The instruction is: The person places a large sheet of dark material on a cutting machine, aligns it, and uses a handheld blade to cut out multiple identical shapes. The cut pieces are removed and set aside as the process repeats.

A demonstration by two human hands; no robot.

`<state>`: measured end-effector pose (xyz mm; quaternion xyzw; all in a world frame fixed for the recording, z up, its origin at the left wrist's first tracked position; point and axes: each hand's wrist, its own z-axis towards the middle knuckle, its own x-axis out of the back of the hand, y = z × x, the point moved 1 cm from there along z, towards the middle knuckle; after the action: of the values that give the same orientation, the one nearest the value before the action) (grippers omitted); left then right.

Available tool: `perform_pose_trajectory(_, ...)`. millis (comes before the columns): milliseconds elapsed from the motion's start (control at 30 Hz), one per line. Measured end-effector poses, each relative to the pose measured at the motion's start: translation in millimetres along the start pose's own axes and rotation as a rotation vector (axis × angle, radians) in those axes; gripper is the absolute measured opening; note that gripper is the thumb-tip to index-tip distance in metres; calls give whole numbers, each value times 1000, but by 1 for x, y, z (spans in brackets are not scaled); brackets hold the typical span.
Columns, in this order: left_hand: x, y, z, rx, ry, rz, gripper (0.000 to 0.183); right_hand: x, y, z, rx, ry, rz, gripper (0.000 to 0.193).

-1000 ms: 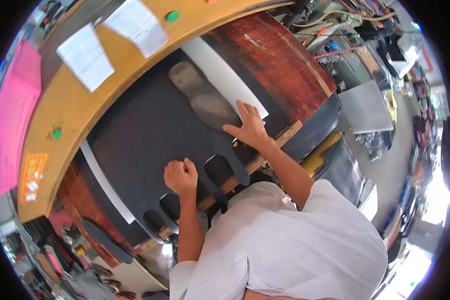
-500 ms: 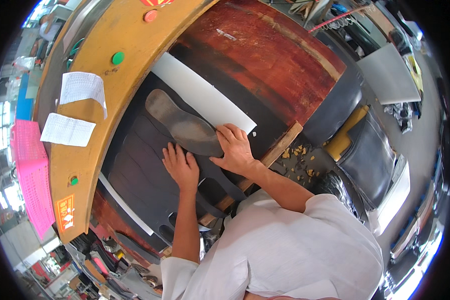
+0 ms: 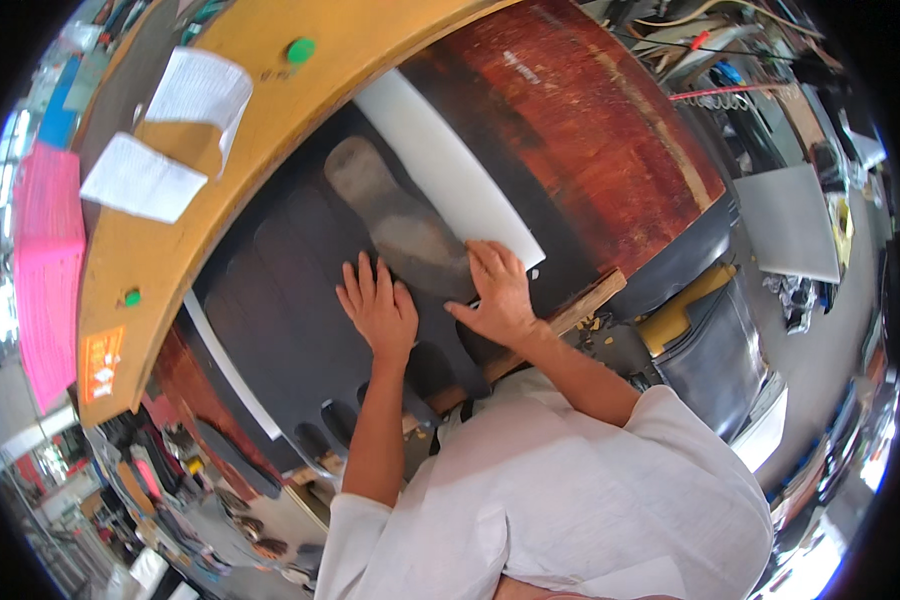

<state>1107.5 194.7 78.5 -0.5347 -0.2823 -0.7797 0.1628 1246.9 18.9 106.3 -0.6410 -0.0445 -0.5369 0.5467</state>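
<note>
Left hand (image 3: pixel 378 310) lay flat, fingers spread, palm down on the dark sheet (image 3: pixel 270 310); gripped nothing, just pressed on it. Right hand (image 3: pixel 498 298) also flat and open, fingers on the near end of the grey sole-shaped template (image 3: pixel 395 220), thumb pointing toward the left hand; whether it pinched anything could not be told. Template lay on the dark sheet, long axis running away from the person, right edge touching the white board (image 3: pixel 450 180); the two hands sat just beside each other. Dark sheet covered the reddish-brown worktable (image 3: pixel 590 130), sole-shaped cut-outs (image 3: pixel 425 365) along its near edge. Yellow board (image 3: pixel 220 160) behind held two paper notes (image 3: pixel 170 130) and a green pin (image 3: pixel 300 50); no containers discernible near the hands.
</note>
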Motion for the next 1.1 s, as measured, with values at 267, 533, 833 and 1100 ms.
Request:
perform_pose_trajectory(267, 0, -4, 1, 49, 100, -140, 49, 31, 32, 3, 179, -103, 249, 61)
perform_pose_trajectory(533, 12, -7, -14, 72, 221, -299, 47, 28, 32, 30, -126, -33, 463, 54)
perform_pose_trajectory(833, 13, -7, -24, 67, 233, -205, 38, 26, 16, 49, -266, -141, 385, 51)
perform_pose_trajectory(1100, 13, -4, -21, 36, 244, -182, 35, 18, 17, 32, -100, -56, 343, 43)
